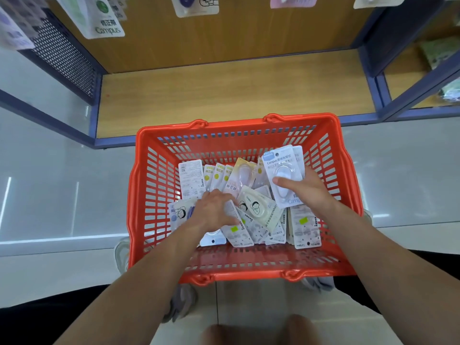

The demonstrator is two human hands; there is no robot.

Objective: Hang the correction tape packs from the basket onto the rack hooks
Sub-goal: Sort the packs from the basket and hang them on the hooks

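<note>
Before one rack, one orange basket is set. Loose correction tape packs (too overlapped to count) are heaped inside. Two stacked packs are gripped by the right hand. The left hand is laid on the heap, its grip indiscernible.

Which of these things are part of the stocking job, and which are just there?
Job: orange basket; loose correction tape packs; Campus pack held by right hand; left hand among them; hung packs above.
Just there: green goods on next shelf; grey shoes.
</note>
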